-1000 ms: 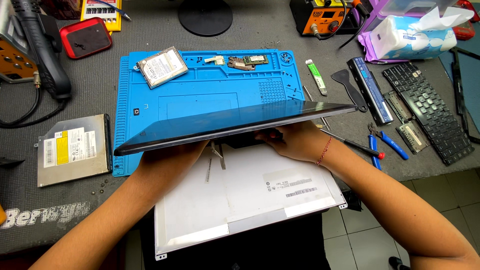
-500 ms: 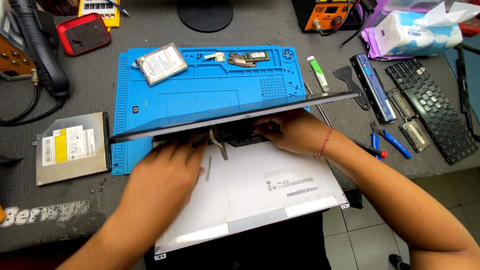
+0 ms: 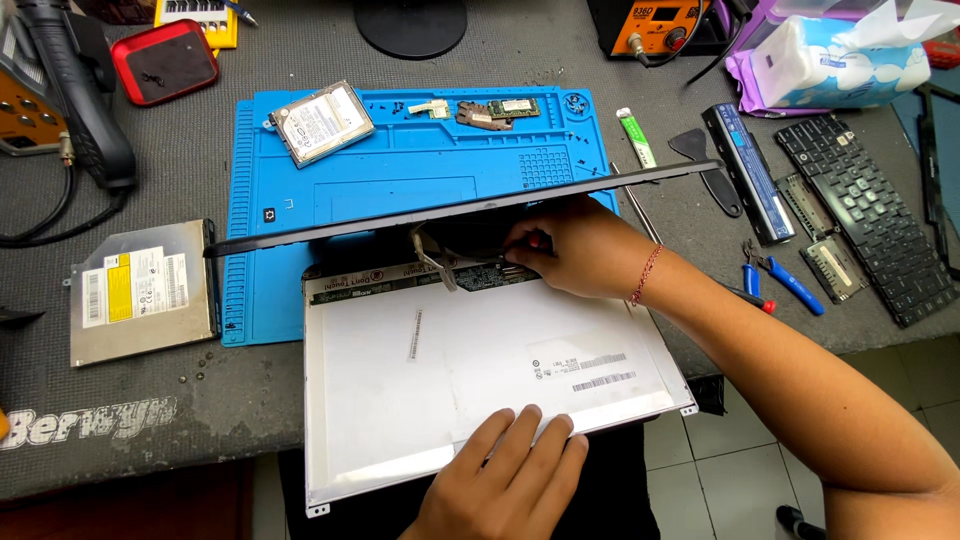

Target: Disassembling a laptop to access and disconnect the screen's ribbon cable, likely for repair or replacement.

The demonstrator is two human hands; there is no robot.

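Observation:
A laptop display panel lies face down, its silvery back up and its near edge hanging past the table. My left hand grips that near edge, fingers flat on top. The black screen lid stands tilted behind the panel, seen nearly edge-on above the blue mat. My right hand reaches under the lid and pinches the flat display cable at the panel's far edge, with a small red bit showing between the fingers.
On the mat lie a hard drive and small circuit boards. An optical drive sits left, a red case far left. To the right are a battery, blue-handled pliers and a keyboard.
The panel has slid out from under the lid toward me. My left hand left the lid's underside and went to the panel's near edge; my right hand moved to the cable.

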